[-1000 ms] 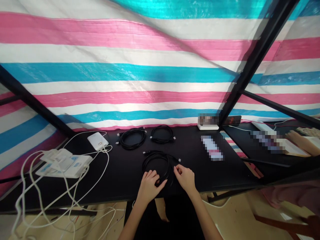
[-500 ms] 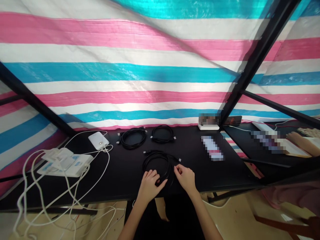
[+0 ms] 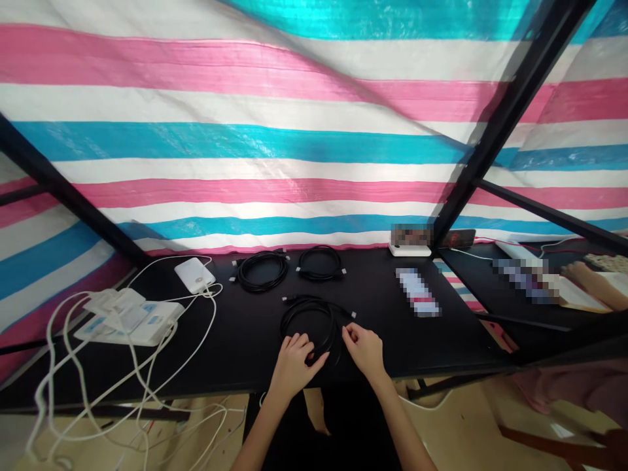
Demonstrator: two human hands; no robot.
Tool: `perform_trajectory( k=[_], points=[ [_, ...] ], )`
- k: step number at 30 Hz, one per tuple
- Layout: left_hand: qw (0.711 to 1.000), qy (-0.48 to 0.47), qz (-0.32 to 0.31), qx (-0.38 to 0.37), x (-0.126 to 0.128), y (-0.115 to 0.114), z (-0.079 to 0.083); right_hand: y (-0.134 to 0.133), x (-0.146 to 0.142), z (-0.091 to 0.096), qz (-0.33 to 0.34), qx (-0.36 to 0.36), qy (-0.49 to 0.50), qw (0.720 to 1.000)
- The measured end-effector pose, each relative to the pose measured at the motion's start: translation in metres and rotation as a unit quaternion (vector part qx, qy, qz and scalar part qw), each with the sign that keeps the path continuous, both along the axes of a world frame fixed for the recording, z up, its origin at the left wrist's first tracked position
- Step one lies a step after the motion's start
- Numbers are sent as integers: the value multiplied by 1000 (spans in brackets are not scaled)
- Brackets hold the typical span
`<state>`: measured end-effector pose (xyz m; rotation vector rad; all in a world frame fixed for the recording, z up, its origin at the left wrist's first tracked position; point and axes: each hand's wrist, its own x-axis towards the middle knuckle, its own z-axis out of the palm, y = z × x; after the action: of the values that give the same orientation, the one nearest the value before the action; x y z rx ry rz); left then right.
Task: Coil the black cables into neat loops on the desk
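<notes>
A coiled black cable [image 3: 310,322] lies on the black table [image 3: 235,340] right in front of me. My left hand [image 3: 293,364] rests on the near edge of the coil, fingers curled over the strands. My right hand [image 3: 364,349] pinches the cable at the coil's right side, close to its small white-tipped plug [image 3: 352,314]. Two more black cable coils lie farther back, one at the left [image 3: 260,270] and one at the right [image 3: 319,262].
A white power bank [image 3: 195,275] and white power strips [image 3: 130,317] with loose white cords sit at the left. A white box [image 3: 409,249] stands at the back right. A striped tarp hangs behind. Another person's arm [image 3: 593,282] is at the far right.
</notes>
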<state>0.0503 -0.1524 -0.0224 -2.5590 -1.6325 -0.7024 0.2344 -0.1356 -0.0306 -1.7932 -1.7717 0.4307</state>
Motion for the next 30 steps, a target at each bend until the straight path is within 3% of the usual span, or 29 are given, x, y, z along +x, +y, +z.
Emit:
perform_trajectory(
  k=[10,30],
  points=[
    [999,-7,-10,38,2,-8,-3,0,1,-2,5,19,-21,1000],
    [1000,17,14,18,3,-7,-4,-1,0,1,3,2,-17,1000]
  ],
)
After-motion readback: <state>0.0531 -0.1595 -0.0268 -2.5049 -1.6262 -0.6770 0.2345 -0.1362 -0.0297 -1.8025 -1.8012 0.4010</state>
